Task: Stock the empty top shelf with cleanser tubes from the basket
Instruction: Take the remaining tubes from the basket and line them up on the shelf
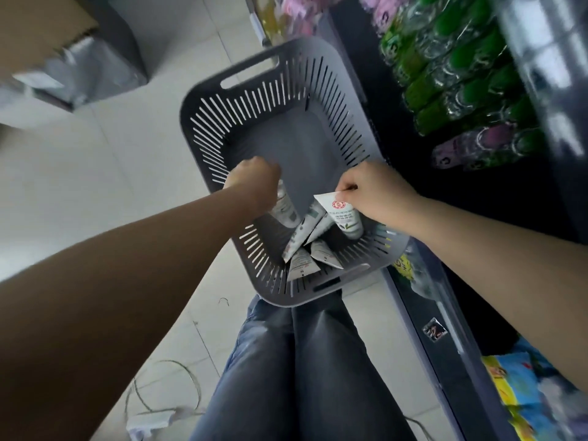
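Pale, glossy floor tiles (111, 148) run under a brown cardboard box (38, 23) at far left, with a thin looped cable (165, 386) nearer the person. The left hand (254, 183) is clenched round 1 white cleanser tube (284, 206) inside the grey plastic basket (241, 74), whose slotted walls flare outward. Several more flat-crimped loose tubes (305, 249) lie heaped at the basket's near end, just above the person's dark jeans (302, 361). The right hand (375, 192) pinches the crimped end of a 2nd tube (342, 214). Beside the basket, dark shelving (413, 313) holds blurred green bottles (445, 74).
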The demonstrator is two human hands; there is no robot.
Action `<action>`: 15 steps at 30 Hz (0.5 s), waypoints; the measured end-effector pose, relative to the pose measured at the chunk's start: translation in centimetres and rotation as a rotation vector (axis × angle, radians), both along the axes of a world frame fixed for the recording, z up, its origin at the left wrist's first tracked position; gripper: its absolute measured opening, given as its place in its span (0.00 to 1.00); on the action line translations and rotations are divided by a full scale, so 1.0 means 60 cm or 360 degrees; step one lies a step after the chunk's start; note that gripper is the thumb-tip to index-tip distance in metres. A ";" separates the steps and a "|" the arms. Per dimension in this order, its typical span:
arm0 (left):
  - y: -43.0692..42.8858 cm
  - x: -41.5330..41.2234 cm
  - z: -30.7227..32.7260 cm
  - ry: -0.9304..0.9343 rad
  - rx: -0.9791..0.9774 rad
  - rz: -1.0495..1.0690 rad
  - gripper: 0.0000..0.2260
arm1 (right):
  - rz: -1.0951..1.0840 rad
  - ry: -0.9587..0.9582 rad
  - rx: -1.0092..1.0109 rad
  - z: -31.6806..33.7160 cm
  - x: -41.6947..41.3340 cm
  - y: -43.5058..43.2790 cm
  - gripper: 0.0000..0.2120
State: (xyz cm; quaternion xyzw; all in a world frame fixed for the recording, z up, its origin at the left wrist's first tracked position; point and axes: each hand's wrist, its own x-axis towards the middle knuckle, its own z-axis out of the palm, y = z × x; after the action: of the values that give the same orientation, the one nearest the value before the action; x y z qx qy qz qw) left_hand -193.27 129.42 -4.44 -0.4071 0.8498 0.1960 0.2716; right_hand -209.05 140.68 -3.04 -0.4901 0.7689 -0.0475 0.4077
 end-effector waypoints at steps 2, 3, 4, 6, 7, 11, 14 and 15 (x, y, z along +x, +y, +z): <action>-0.005 0.001 0.021 0.0036 -0.0030 -0.0080 0.16 | -0.0035 0.0019 -0.0030 0.023 0.000 0.004 0.07; -0.007 0.001 0.033 0.0057 -0.0045 -0.0118 0.15 | -0.0062 0.0026 -0.0057 0.036 0.000 0.006 0.07; -0.008 0.000 0.045 0.0080 -0.0059 -0.0154 0.15 | -0.0087 0.0034 -0.0091 0.050 0.001 0.008 0.07; -0.012 -0.002 0.075 0.0135 -0.0077 -0.0210 0.15 | -0.0133 0.0054 -0.0155 0.082 0.003 0.013 0.07; -0.014 -0.004 0.092 0.0164 -0.0083 -0.0235 0.15 | -0.0148 0.0071 -0.0179 0.098 0.004 0.016 0.07; -0.020 -0.015 0.164 0.0276 -0.0122 -0.0373 0.13 | -0.0210 0.0156 -0.0263 0.165 0.009 0.023 0.07; -0.020 -0.025 0.227 0.0309 -0.0175 -0.0510 0.11 | -0.0289 0.0199 -0.0341 0.224 0.014 0.032 0.07; -0.019 -0.029 0.249 0.0311 -0.0211 -0.0565 0.11 | -0.0322 0.0208 -0.0369 0.245 0.016 0.037 0.07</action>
State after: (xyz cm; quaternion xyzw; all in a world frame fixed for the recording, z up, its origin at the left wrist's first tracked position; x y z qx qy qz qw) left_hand -195.02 128.28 10.51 -0.2469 0.9415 0.1274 0.1907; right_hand -208.10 142.89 11.68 -0.4560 0.8286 -0.1446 0.2909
